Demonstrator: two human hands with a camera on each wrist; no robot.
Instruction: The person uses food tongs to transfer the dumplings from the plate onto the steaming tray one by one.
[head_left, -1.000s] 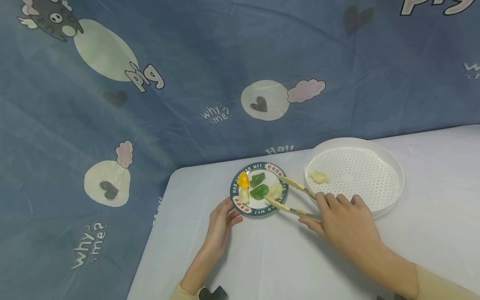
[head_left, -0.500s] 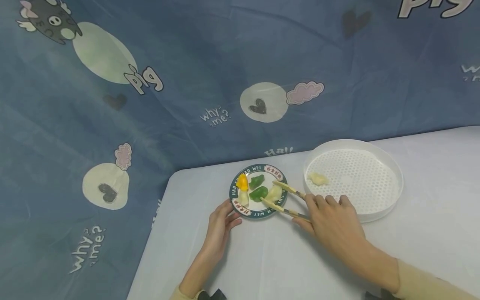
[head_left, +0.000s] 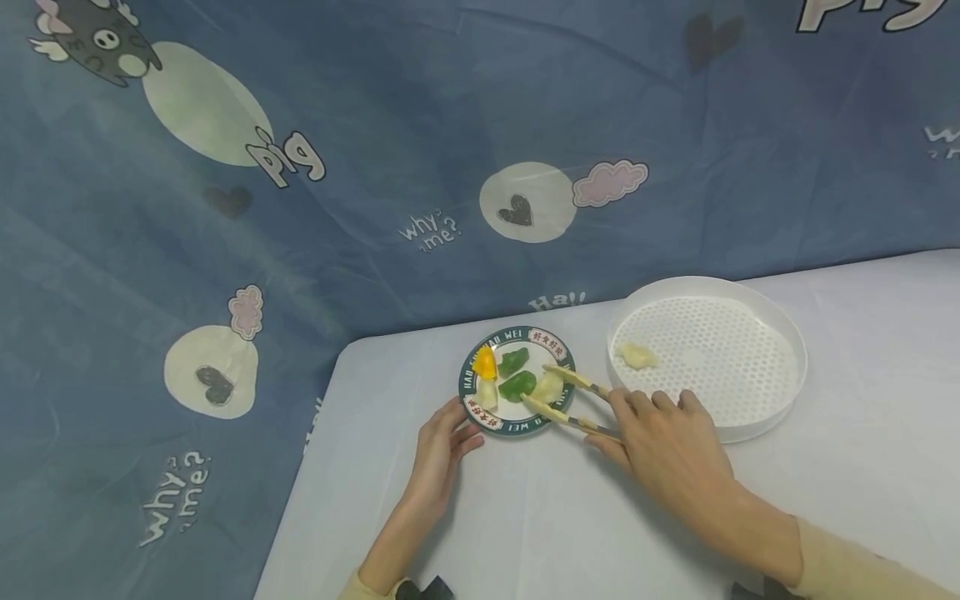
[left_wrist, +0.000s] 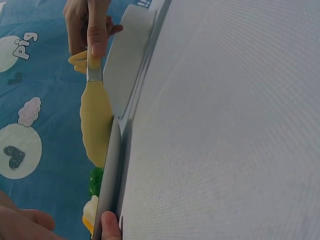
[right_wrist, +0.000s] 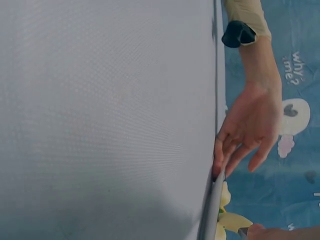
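The right hand [head_left: 675,454] is gripping the tongs [head_left: 552,412], their two arms standing spread, the tips straddling the right-hand pale piece [head_left: 549,387] on its near and far sides; whether they are actually touching it, I can't tell. Over on the left, the left hand [head_left: 441,454] is holding the plate [head_left: 513,428] by its near left rim, fingers lying on both faces. Counting up, the plate is carrying five pieces: the straddled one, the far green piece [head_left: 513,361], the near green piece [head_left: 517,386], the yellow piece [head_left: 485,363] and the left-hand pale piece [head_left: 487,395]. A lone pale piece [head_left: 637,356] is lying at the left inside the white tray [head_left: 693,286], just right of the plate. So the tong work is looking part-way, I'd judge: five pieces are sitting here, one there, and releasing or taking up the straddled piece is looking like the part undone.
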